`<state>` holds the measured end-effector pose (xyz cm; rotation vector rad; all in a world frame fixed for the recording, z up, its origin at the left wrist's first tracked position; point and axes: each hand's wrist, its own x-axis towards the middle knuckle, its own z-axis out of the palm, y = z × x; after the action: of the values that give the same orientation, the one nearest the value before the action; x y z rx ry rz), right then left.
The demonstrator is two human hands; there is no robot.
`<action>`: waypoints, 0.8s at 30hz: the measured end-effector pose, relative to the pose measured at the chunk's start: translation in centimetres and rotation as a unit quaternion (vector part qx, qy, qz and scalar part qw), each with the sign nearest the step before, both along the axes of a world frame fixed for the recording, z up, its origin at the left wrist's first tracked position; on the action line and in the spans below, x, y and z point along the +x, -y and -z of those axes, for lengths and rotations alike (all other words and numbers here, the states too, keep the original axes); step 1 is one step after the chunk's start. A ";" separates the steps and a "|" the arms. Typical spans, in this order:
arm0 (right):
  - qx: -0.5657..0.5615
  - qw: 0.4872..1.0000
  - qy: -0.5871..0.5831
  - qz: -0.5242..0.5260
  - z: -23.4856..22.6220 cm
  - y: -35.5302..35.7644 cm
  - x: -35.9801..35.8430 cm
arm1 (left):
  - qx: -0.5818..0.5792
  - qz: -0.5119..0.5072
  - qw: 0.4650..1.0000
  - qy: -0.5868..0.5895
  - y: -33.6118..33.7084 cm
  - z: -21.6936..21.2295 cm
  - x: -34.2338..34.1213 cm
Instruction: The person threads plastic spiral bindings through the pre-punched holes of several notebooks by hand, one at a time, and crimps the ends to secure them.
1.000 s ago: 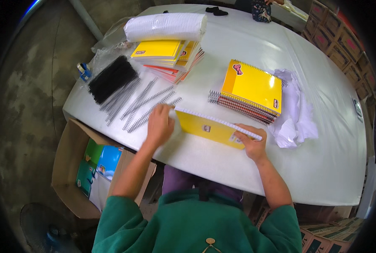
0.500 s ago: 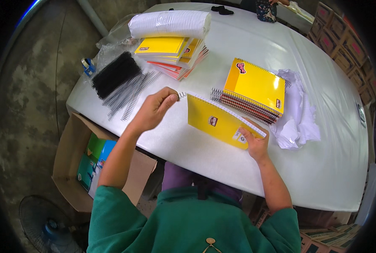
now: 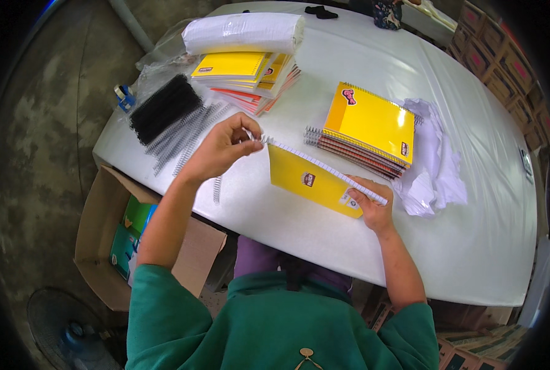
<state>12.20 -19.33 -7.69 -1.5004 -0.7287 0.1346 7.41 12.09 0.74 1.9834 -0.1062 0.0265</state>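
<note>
One thin grey metal spiral coil [image 3: 267, 141] pinched in left hand [image 3: 222, 148] at left end of yellow-covered rectangular notebook [image 3: 296, 174]; right hand [image 3: 375, 206] grips other end, edge-up over white counter [image 3: 466, 246]. Imo keep coil in line, notebook steady, twist gently.

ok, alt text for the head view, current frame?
A person's right hand holds a yellow notebook, page edge up, while the left hand holds a wire coil at that edge's left end. Spiral-bound notebooks are stacked to the right on a white table; loose coils lie left.
</note>
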 end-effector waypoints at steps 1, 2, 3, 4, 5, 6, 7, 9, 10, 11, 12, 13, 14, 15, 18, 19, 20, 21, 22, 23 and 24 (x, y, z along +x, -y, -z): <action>-0.017 1.000 -0.011 -0.002 0.0 0.4 0.0 | 0.056 0.018 0.998 0.020 -0.4 -0.3 0.0; 0.021 1.000 -0.015 -0.009 -0.3 -0.1 -0.1 | 0.113 0.035 0.992 0.040 -0.5 -1.0 0.0; 0.056 0.998 -0.018 -0.010 -0.6 -0.8 -0.4 | 0.216 0.010 0.976 -0.010 0.6 -3.0 -0.4; 0.092 0.996 -0.020 -0.011 -0.8 -1.0 -0.5 | 0.263 0.034 0.963 0.043 0.7 -2.7 -0.2; 0.063 0.997 -0.027 -0.022 -0.3 -0.7 -0.5 | 0.308 0.056 0.945 0.097 0.9 -2.8 -0.1; 0.034 0.998 -0.035 -0.033 0.5 -0.5 -0.4 | 0.350 0.078 0.921 0.151 1.2 -3.0 0.2; 0.006 0.998 -0.043 -0.044 0.9 -0.2 -0.4 | 0.375 0.127 0.917 0.046 1.1 -3.9 0.5; -0.024 0.999 0.019 -0.036 0.0 -0.2 -0.4 | 0.385 0.114 0.915 0.031 2.1 -5.2 0.8; -0.040 0.997 0.050 -0.032 -0.4 -0.3 -0.4 | 0.389 0.107 0.915 0.024 2.5 -5.3 0.9; -0.051 0.994 0.096 -0.025 -0.7 -0.5 -0.4 | 0.412 0.076 0.900 0.116 2.8 -4.8 0.6; -0.048 0.992 0.111 -0.020 -0.8 -0.6 -0.3 | 0.429 0.047 0.877 0.209 3.1 -3.8 0.5; -0.046 0.991 0.125 -0.015 -0.7 -0.7 -0.4 | 0.441 0.017 0.846 0.299 3.4 -3.2 0.5; -0.043 0.989 0.138 -0.010 -0.6 -0.7 -0.4 | 0.448 0.050 0.864 0.224 3.4 -3.6 0.4; -0.037 0.992 0.123 -0.019 -0.3 -0.6 -0.4 | 0.451 0.083 0.877 0.146 3.2 -4.3 0.1; -0.031 0.989 0.145 -0.019 -0.3 -0.9 -0.7 | 0.503 0.101 0.841 0.169 3.5 -5.2 0.1; -0.039 0.990 0.137 -0.018 -0.4 -0.8 -0.8 | 0.524 0.096 0.818 0.217 3.9 -5.5 0.1; -0.043 0.991 0.127 -0.020 -0.4 -0.8 -1.0 | 0.546 0.092 0.791 0.260 4.0 -5.7 -0.1; -0.048 0.992 0.117 -0.022 -0.5 -0.8 -1.1 | 0.557 0.112 0.786 0.245 3.6 -5.5 -0.4; -0.049 0.991 0.118 -0.026 -0.5 -0.9 -1.0 | 0.567 0.131 0.780 0.230 2.8 -5.0 -0.6; -0.051 0.991 0.116 -0.032 -0.4 -0.9 -1.0 | 0.576 0.152 0.775 0.211 2.7 -5.0 -1.0; -0.053 0.991 0.113 -0.037 -0.3 -0.9 -1.0 | 0.586 0.140 0.776 0.188 2.8 -5.2 -1.1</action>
<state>11.15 -18.44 -7.34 -1.6065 -0.9730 0.0602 6.29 9.32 5.91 3.1673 -0.8612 0.2088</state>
